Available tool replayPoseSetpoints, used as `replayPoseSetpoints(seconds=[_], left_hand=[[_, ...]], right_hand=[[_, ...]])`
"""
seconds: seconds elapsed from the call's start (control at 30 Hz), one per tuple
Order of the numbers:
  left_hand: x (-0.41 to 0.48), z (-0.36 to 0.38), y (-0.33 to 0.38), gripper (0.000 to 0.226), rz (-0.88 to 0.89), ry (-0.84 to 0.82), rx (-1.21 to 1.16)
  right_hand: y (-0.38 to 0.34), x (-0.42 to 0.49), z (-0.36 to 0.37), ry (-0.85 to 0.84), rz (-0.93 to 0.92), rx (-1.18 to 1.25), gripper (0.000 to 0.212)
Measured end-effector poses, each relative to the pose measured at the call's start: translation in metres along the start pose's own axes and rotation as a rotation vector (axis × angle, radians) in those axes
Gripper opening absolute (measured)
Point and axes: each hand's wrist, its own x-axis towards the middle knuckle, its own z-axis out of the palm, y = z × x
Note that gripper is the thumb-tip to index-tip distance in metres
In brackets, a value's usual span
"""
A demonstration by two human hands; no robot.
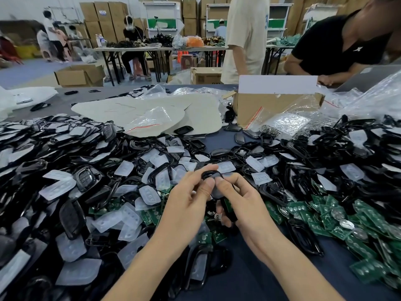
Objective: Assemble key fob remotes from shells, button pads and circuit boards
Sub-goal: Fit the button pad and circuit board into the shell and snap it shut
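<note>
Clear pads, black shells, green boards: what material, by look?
Pads: likely silicone rubber; milky, translucent, matte, with moulded dimples.
Shells: probably hard moulded plastic; black, with a sheen and light highlights on the edges.
Boards: looks like green-coated fibreglass laminate with silvery round contacts.

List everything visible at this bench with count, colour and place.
shells: many, black, heaped left, centre and right
button pads: many, translucent white, among the shells, mostly left and centre
circuit boards: many, green, front right
held shell: one, black with a translucent pad, between both hands
cardboard box: one, brown, rear right
plastic bags: several, clear, rear centre and right
table: one, dark blue-grey, under everything
person in black shirt: one, leaning at far right
person in beige shirt: one, standing beyond the table
left hand: one, pinches the held shell, thumb on pad
right hand: one, pinches the held shell, thumb on pad
</note>
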Motion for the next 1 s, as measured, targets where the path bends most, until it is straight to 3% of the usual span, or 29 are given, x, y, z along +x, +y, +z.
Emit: replayPoseSetpoints(seconds=[0.77, 1.0], left_hand=[[-0.0009, -0.0057, -0.008, 0.029, 0.083, -0.058, 0.151], [0.0015, -0.0044, -0.0051, 0.02, 0.015, 0.07, 0.073]], right_hand=[[-0.0023, 0.0008, 0.0014, -0.03, 0.064, 0.055, 0.029], [-0.0021, -0.0032, 0.0001, -0.051, -0.119, -0.219, 0.017]])
